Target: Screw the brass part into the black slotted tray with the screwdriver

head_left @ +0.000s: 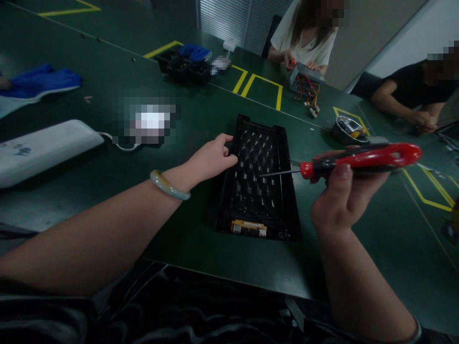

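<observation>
Lying flat on the green table (201, 119), the black housing (258, 191) is being touched at its left rim by the left hand (211, 160), grip unclear; the right hand (340, 200) is clamping a red screwdriver (362, 160), tip over the housing.

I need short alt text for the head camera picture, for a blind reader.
The right hand holds a red-and-black screwdriver, tip over a black plastic case on the green table; the left hand touches its left edge. Two other people sit opposite.
</observation>
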`<action>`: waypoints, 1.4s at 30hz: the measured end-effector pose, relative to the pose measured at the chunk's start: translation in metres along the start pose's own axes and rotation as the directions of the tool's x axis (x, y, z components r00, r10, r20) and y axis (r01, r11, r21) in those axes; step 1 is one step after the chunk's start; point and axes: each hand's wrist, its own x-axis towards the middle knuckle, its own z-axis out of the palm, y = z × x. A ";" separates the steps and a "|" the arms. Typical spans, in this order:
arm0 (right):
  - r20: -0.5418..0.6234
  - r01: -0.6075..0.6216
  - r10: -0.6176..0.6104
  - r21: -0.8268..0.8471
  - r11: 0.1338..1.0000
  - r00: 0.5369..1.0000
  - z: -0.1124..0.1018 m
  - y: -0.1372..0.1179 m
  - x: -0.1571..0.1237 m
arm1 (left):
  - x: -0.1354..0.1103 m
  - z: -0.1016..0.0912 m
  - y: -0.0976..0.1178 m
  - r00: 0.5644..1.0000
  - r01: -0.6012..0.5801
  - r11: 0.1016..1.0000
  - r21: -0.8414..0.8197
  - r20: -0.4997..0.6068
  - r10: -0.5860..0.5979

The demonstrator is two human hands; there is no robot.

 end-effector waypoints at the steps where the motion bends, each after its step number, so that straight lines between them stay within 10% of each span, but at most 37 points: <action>1: -0.054 -0.016 0.021 0.100 0.995 0.998 0.004 0.000 0.000 | 0.000 0.000 0.000 1.000 -0.003 1.000 -0.001 -0.001 0.003; 23: 0.057 -0.047 0.032 0.282 0.958 0.998 0.022 -0.002 -0.013 | 0.002 0.001 -0.003 1.000 -0.013 1.000 0.010 0.009 0.013; 42: 0.111 -0.334 0.321 0.479 0.812 0.940 0.026 -0.009 -0.015 | 0.003 0.002 -0.003 1.000 -0.002 1.000 0.014 0.008 0.002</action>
